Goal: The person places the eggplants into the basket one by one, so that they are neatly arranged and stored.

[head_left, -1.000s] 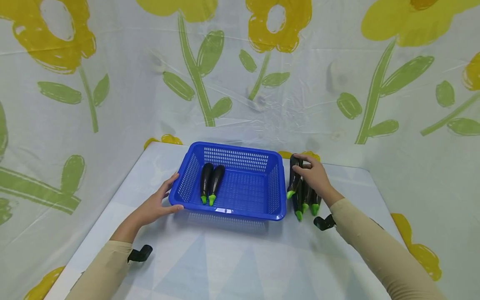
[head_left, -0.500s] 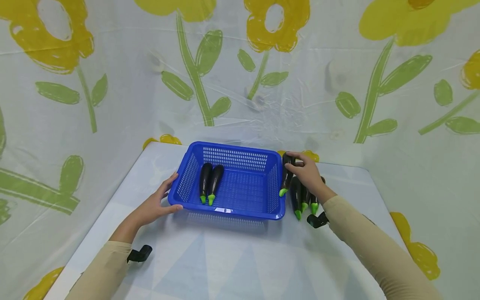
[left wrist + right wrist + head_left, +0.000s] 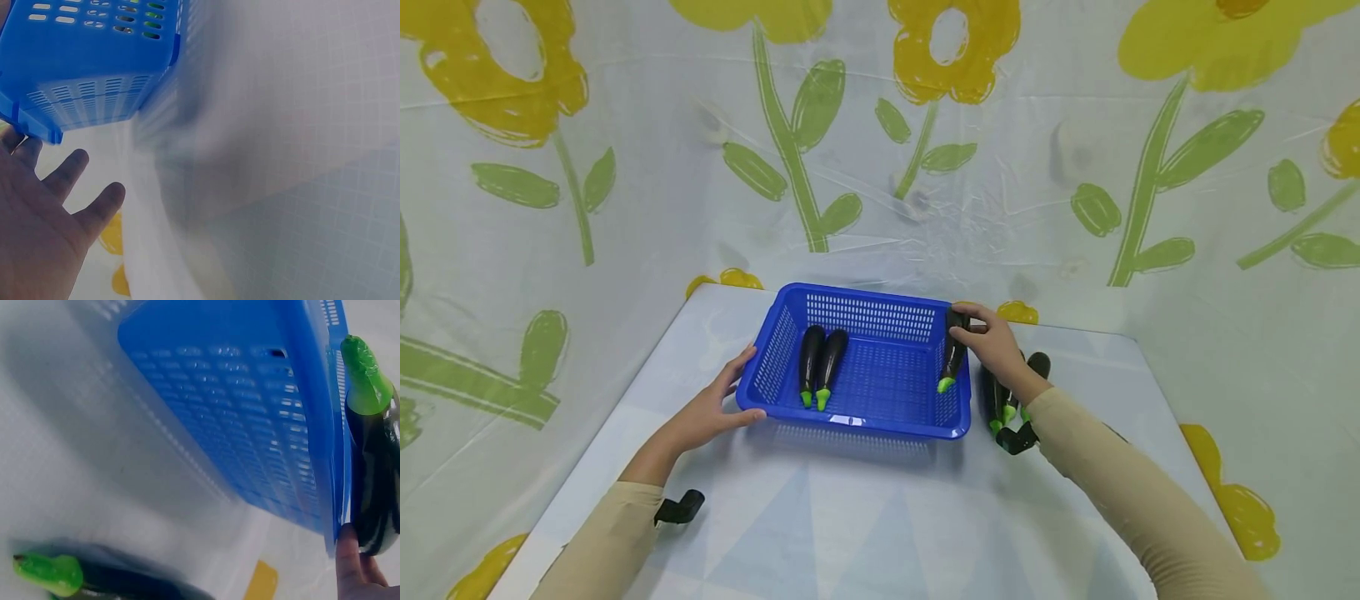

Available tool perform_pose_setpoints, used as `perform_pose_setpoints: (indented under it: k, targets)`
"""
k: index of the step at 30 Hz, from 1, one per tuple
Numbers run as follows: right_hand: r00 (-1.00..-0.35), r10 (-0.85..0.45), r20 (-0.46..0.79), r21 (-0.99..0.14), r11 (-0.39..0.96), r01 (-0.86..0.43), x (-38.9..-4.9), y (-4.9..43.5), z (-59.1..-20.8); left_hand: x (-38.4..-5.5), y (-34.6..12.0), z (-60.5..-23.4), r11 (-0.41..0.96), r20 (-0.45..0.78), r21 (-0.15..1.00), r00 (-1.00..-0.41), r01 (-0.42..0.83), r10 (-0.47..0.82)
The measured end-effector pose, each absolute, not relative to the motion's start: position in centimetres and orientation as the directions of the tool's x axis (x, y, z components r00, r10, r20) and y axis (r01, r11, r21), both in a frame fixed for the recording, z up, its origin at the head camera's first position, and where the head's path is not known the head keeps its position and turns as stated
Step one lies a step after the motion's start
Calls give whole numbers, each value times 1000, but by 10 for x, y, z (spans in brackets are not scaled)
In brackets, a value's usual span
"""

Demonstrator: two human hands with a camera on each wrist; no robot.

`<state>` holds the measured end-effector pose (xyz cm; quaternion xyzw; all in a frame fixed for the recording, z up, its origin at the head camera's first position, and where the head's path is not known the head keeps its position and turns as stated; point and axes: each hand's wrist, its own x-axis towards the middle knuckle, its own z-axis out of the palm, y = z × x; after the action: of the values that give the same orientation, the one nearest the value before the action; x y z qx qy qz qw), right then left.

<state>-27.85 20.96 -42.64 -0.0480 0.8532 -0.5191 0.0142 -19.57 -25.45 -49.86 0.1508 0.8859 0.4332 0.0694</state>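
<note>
My right hand (image 3: pixel 996 343) pinches a dark eggplant (image 3: pixel 954 350) near its blunt end, over the right side of the blue basket (image 3: pixel 856 429). In the right wrist view, this eggplant (image 3: pixel 374 469) is just inside the rim, its green stem end away from my fingertips (image 3: pixel 347 550). Two more eggplants (image 3: pixel 831 362) lie side by side at the left inside the basket. My left hand (image 3: pixel 700 417) spreads around the basket's left front corner, thumb at the front rim. The left wrist view shows its fingers (image 3: pixel 100 209) extended, some touching the rim.
Several eggplants (image 3: pixel 1037 364) lie on the white table (image 3: pixel 820 533) right of the basket, partly hidden by my right arm. One eggplant (image 3: pixel 53 575) shows low in the right wrist view. A flower-print sheet (image 3: pixel 1000 217) hangs behind and beside the table.
My right hand has carried the eggplant left, from above the pile across the basket's right rim to over its inside. The left hand and basket stay in place.
</note>
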Motion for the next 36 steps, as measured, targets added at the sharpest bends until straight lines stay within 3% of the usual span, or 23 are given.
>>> perform_pose_setpoints:
  k: [21, 36]
  targets:
    - [-994, -109, -12, -863, 504, -45, -285, 183, -423, -195, -255, -497, 585, 8, 784, -946, 207, 325]
    - [-989, -151, 13, -897, 434, -78, -293, 163, -425, -196, -254, -499, 597, -16, 783, -952, 178, 304]
